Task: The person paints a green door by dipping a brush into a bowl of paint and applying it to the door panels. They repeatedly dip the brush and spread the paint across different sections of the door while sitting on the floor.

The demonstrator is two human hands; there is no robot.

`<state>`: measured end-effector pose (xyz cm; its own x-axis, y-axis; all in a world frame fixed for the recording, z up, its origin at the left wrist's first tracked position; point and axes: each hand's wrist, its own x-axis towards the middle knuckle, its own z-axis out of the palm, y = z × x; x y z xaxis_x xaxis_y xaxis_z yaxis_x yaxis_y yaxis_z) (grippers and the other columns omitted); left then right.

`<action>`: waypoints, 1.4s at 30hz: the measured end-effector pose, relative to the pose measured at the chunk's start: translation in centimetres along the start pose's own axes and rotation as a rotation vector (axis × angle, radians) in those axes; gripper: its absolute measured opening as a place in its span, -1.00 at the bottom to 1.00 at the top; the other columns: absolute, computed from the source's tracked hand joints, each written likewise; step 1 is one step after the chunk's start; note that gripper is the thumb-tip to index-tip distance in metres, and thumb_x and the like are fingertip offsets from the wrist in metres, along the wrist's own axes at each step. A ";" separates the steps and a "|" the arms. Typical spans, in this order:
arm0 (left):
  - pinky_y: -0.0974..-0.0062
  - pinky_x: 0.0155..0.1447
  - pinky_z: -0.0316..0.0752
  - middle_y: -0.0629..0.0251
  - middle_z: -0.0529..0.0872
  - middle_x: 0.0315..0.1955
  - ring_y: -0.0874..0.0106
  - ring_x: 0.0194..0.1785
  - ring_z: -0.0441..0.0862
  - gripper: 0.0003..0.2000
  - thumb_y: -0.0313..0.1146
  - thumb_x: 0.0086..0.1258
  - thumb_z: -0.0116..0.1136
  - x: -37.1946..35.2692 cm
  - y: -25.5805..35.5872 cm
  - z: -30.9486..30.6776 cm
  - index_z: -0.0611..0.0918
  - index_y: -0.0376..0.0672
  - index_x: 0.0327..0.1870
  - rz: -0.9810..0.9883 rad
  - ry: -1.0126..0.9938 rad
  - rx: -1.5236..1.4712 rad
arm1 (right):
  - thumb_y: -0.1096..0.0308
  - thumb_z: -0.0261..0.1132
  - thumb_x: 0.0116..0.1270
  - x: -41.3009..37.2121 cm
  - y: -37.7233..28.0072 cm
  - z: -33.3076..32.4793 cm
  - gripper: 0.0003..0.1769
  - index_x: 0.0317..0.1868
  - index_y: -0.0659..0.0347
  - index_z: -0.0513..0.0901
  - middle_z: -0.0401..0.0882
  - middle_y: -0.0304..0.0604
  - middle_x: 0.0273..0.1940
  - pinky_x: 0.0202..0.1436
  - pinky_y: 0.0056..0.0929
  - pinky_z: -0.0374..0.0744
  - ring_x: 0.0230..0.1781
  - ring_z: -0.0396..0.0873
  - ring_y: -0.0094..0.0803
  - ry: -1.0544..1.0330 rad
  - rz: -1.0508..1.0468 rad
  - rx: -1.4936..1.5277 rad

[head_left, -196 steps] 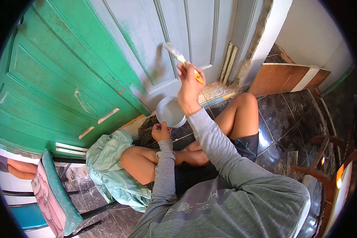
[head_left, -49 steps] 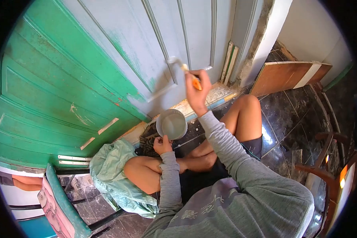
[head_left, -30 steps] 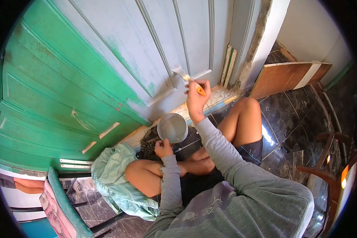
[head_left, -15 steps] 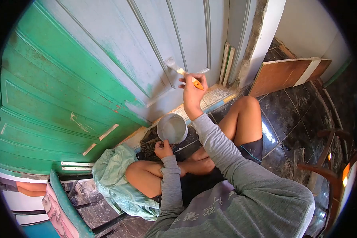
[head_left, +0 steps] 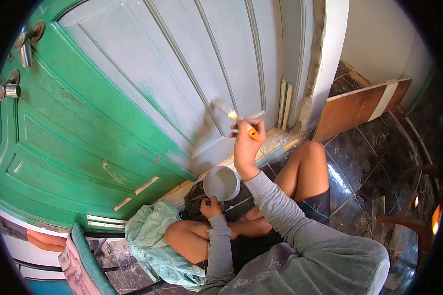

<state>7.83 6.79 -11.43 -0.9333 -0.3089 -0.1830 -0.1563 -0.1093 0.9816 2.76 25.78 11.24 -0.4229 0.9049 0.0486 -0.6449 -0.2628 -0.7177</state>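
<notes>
My right hand (head_left: 248, 142) is closed around the orange and yellow handle of a paintbrush (head_left: 252, 132). Its blurred bristles lie at the grey-painted part of the door (head_left: 182, 59), over a panel groove; whether they touch cannot be made out. Lower down, my left hand (head_left: 211, 208) pinches the near rim of a round paint container (head_left: 221, 183), which holds grey paint and leans toward me. The left side of the door still shows green paint (head_left: 83, 113), with grey smears where the two colours meet.
Metal door handles (head_left: 27, 42) stick out at the upper left. Pale green cloth (head_left: 152, 241) lies beside my left leg. A brown board (head_left: 354, 110) leans near the wall on the right, above dark floor tiles (head_left: 364, 147). A chair (head_left: 88, 260) stands lower left.
The view has tilted up, bringing the door handles into sight. The brush has shifted slightly across the grey panel. Both hands keep their holds.
</notes>
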 end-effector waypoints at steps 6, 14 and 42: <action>0.41 -0.61 0.54 0.26 0.55 -0.65 0.51 -0.68 0.50 -0.77 -0.47 0.21 0.28 -0.1 -0.4 0.2 0.42 -0.27 -0.48 -0.002 -0.010 -0.103 | 0.44 0.30 0.37 2.2 -9.6 11.1 -0.82 -0.24 0.24 0.41 0.53 -0.17 -0.32 -0.51 -0.56 0.58 -0.37 0.66 -0.47 -0.263 -0.201 0.312; 0.39 -0.58 0.60 0.26 0.54 -0.63 0.51 -0.68 0.48 -0.79 -0.45 0.19 0.27 -0.4 0.8 0.3 0.44 -0.29 -0.47 -0.019 -0.014 -0.073 | 0.48 0.29 0.34 0.7 -7.1 8.0 -0.82 -0.30 0.27 0.41 0.50 -0.21 -0.41 -0.56 -0.59 0.56 -0.50 0.56 -0.57 -0.139 -0.249 0.116; 0.42 -0.56 0.60 0.25 0.54 -0.62 0.49 -0.64 0.51 -0.78 -0.47 0.17 0.30 -0.3 -0.4 0.5 0.46 -0.33 -0.46 0.024 0.023 0.000 | 0.52 0.40 0.11 9.2 -13.5 9.9 -0.88 -0.40 0.32 0.59 0.58 -0.11 -0.50 -0.40 -0.45 0.53 -0.52 0.59 -0.35 -0.614 -0.889 -0.500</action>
<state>7.95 7.40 -11.70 -0.9292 -0.3330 -0.1604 -0.1338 -0.1015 0.9858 1.32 34.32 28.28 -0.2745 0.3562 0.8932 -0.6040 0.6589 -0.4484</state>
